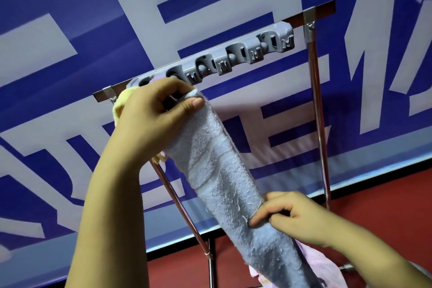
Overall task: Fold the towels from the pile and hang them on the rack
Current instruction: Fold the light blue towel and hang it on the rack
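Both hands work one blue towel (224, 177): left hand (154, 114) fingers pinch its top corner into the rack's clip strip (233, 56) (to anchor it), right hand (297, 215) fingers grasp lower down, keeping it taut.

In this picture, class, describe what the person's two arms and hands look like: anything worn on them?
Both forearms are bare, with no sleeves in view. The left hand and right hand wear no gloves, rings, watch or bracelet. Fingernails are short and unpainted.
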Motion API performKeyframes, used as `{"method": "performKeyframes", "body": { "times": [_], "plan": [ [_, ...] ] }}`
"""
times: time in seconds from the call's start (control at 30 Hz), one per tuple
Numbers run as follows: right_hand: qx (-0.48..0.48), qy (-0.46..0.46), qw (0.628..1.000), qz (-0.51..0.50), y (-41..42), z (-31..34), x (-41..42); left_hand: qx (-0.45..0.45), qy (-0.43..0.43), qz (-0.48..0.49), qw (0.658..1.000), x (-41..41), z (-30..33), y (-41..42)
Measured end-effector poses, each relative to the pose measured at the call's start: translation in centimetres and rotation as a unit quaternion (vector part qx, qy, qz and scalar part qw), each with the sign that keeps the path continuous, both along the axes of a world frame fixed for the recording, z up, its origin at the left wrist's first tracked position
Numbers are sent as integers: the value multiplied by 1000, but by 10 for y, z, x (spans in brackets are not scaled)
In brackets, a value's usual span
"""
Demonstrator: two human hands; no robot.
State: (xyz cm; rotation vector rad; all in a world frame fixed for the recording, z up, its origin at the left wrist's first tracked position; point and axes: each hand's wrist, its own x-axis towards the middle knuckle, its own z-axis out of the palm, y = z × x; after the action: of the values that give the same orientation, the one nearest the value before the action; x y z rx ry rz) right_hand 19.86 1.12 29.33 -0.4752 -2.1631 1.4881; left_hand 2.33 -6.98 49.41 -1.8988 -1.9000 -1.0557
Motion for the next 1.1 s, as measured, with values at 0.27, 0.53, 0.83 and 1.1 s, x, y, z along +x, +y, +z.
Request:
{"method": "performKeyframes", "body": {
  "times": [0.27, 0.53, 0.83, 1.1],
  "plan": [
    [-99, 107, 989, -27, -13, 33, 8, -4, 34, 85, 996, -1, -21, 21],
    [-154, 221, 963, -17, -8, 65, 6, -78, -90, 36, 992, 9, -58, 28],
    [-226, 287, 930, -41, -7, 80, 3, -134, -377, -62, 914, 19, -105, -2],
    [-317, 233, 919, -22, 5, 92, 4, -40, -533, -181, 825, 31, -109, -7]
  ]
}}
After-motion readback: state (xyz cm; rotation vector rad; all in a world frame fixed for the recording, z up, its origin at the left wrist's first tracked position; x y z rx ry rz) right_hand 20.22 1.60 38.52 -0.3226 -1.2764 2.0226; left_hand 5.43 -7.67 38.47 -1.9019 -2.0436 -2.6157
